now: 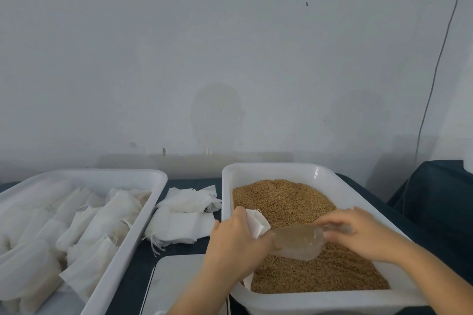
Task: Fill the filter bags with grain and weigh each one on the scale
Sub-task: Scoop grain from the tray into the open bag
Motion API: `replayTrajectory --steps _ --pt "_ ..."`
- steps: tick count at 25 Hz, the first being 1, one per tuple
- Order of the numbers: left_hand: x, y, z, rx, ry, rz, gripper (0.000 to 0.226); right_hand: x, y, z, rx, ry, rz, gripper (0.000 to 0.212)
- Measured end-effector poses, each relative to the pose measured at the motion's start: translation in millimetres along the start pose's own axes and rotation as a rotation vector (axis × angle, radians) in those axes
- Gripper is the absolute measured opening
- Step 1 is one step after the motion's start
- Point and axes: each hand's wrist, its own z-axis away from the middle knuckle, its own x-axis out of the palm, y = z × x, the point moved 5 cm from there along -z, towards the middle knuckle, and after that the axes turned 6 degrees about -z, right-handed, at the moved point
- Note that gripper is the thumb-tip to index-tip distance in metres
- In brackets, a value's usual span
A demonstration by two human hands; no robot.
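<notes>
There are two white rectangular plastic trays, a left tray (pixel 102 172) and a right tray (pixel 320 302), one clear plastic scoop (pixel 297 241), one flat white scale (pixel 176 286) and one thin grey cable (pixel 435 77). Two bare hands show, the left hand (pixel 235 240) and the right hand (pixel 366 235), along with one separate white fabric filter bag (pixel 256 222). The filled white bags (pixel 84 227) and the loose empty bags (pixel 184 215) overlap too much to count.
</notes>
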Motion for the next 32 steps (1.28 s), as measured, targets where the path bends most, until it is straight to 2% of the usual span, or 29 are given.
replayTrajectory --steps 3,7,13,18,26,32 --pt "2 0 0 -0.008 -0.01 -0.03 0.033 -22 -1 7 0.024 0.069 -0.043 0.022" --pt "4 1 -1 -0.005 -0.023 -0.128 0.034 -57 -15 15 -0.04 0.171 -0.088 0.025" --pt "5 1 0 -0.003 -0.041 -0.186 0.048 -77 -46 12 -0.139 0.187 0.257 0.026" --pt "5 2 1 0.0 -0.045 -0.207 0.052 -78 -65 7 -0.172 0.227 0.42 0.021" --pt "6 0 0 0.015 -0.035 -0.185 0.055 -83 -80 6 -0.181 0.242 0.581 0.026" --pt "5 1 -1 0.002 -0.018 -0.156 0.054 -83 -86 7 -0.186 0.219 0.574 0.027"
